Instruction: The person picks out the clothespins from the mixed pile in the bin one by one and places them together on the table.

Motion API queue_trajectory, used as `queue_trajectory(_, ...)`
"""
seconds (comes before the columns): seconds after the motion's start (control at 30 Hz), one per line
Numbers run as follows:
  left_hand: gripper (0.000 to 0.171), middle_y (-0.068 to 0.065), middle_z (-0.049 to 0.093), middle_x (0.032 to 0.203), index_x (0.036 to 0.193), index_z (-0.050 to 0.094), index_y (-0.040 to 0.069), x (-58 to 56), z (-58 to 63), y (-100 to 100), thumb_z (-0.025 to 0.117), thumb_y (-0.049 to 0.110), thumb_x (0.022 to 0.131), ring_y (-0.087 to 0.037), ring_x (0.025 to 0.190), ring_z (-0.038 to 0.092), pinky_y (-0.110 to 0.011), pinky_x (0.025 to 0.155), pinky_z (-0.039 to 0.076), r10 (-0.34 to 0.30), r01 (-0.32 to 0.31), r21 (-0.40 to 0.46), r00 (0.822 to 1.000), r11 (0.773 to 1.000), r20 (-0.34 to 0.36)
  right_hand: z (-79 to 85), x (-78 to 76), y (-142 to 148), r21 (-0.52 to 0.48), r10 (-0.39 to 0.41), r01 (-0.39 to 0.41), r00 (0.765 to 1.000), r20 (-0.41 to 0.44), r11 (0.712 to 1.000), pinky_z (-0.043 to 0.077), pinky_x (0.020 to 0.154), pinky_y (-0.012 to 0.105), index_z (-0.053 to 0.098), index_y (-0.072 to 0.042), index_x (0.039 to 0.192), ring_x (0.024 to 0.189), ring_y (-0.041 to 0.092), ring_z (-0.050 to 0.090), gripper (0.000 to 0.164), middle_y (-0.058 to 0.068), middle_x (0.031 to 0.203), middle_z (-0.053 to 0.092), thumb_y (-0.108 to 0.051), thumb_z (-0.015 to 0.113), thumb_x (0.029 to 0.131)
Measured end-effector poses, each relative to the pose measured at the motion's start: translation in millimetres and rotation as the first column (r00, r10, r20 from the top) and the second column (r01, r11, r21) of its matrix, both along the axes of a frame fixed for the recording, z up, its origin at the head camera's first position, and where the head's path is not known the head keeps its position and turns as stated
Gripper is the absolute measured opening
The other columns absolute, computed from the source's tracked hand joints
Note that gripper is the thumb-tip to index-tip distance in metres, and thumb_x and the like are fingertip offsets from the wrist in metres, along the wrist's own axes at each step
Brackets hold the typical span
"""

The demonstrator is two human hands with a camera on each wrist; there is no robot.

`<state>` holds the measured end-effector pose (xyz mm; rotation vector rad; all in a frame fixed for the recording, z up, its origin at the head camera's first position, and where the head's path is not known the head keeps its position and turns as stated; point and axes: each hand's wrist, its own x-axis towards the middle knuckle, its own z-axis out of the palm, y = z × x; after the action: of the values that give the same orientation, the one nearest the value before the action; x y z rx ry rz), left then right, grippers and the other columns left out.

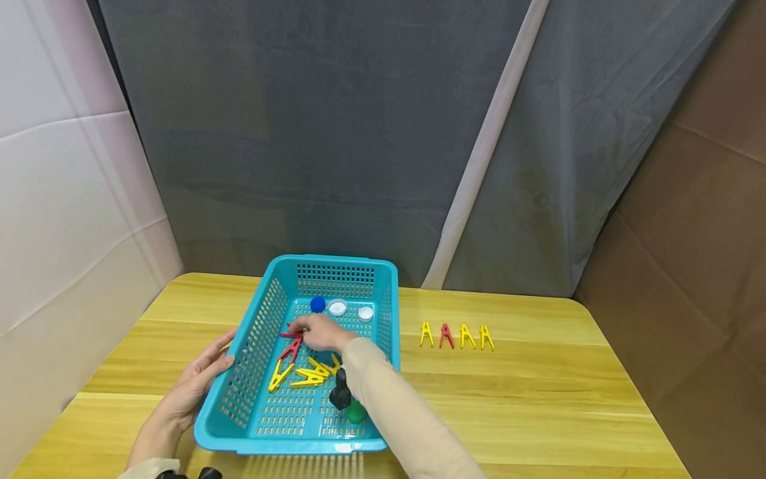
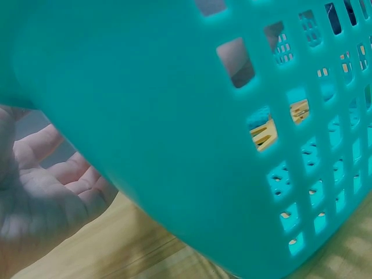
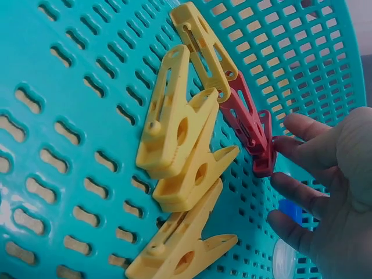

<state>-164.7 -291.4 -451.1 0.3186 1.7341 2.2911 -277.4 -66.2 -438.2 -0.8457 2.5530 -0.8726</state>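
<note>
A turquoise basket stands on the table. My left hand rests at its left side, thumb on the rim and fingers along the outside. Inside the basket my right hand reaches down, its spread fingertips touching a red clothespin. Another red clothespin lies beside that one. Several yellow clothespins lie on the basket floor, nearer the front. Towards the back wall are a blue cap and two white caps. A green cap sits near the front right, partly behind my sleeve.
On the wooden table, right of the basket, three yellow clothespins and a red clothespin stand in a row. A grey cloth hangs behind the table. A black wrist camera sits on my right wrist.
</note>
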Motion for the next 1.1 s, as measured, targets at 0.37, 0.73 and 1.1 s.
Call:
queue_trajectory(0.37,0.042,0.011,0.057,0.118,0.129,0.043,0.036,-0.7,-0.8,0.6,0.036,0.006,0.101,-0.014,0.101,0.061,-0.035,0.078,0.055,-0.015,0.015,0.018,1.0,1.0,0.001,2.5,2.1,0.6,0.074,0.038,-0.035,0.998,-0.052,0.997,0.041,0.092,0.016,0.065,-0.013,0.118,0.113,0.009,0.054,0.033,-0.001,0.12,0.063,-0.001,0.047,0.093)
queue_trajectory(0.73,0.042,0.012,0.057,0.117,0.128,0.045,0.038,0.4,-0.1,0.4,0.036,0.007,0.101,-0.013,0.101,0.061,-0.034,0.079,0.054,0.001,-0.001,0.006,1.0,1.0,0.006,0.7,-1.6,0.3,0.098,-0.125,0.148,0.968,-0.216,0.984,0.046,0.067,0.016,0.071,-0.013,0.104,0.083,0.007,0.06,0.031,-0.001,0.097,0.068,0.003,0.056,0.082)
queue_trajectory(1.1,0.042,0.013,0.057,0.116,0.126,0.046,0.038,1.1,0.6,1.2,0.037,0.007,0.101,-0.013,0.1,0.061,-0.034,0.078,0.055,0.009,-0.009,-0.002,1.0,1.0,0.008,-0.1,-0.2,4.0,0.227,-0.035,0.067,0.99,-0.139,0.972,0.041,0.066,0.018,0.071,-0.024,0.108,0.087,0.007,0.053,0.038,-0.009,0.111,0.065,0.002,0.063,0.082)
